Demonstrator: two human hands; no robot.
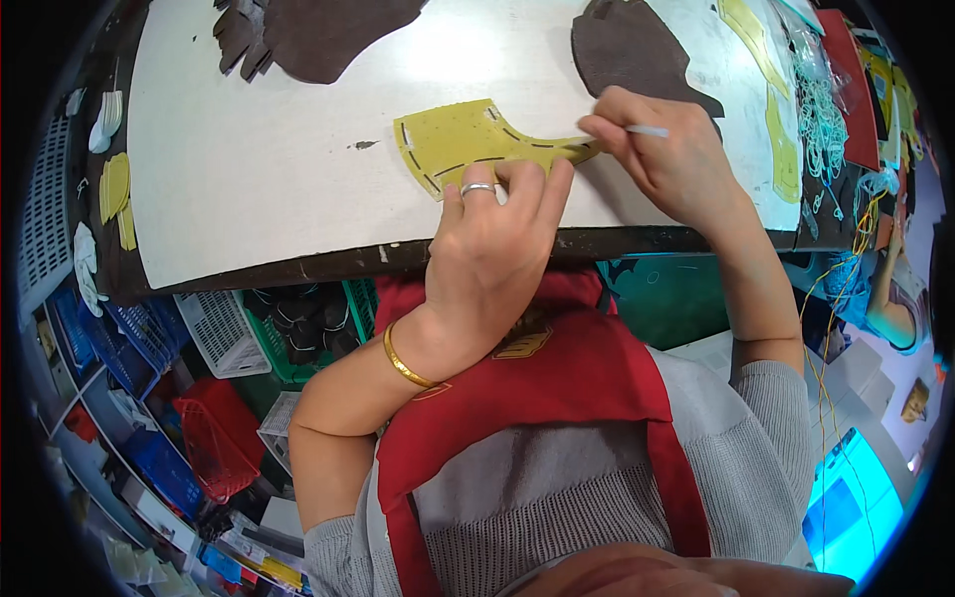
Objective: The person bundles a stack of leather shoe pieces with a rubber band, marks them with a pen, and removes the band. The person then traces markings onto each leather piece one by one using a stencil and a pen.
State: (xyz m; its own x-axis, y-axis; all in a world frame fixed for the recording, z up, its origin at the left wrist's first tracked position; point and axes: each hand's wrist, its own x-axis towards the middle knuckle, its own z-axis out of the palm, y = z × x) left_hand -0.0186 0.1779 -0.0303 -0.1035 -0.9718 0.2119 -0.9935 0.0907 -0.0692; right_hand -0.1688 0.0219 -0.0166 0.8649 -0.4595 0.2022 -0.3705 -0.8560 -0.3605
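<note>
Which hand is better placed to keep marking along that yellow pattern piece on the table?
Right. The right hand already holds the white marking pen at the narrow end of the yellow pattern piece, while the left hand is pressing the piece flat against the white table.

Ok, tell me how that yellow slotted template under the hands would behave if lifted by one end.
The yellow template lies dead flat and thin, so probably light and bendy. Its narrow tail under the right hand likely flexes most. The left hand presses it, suggesting it slides easily.
</note>
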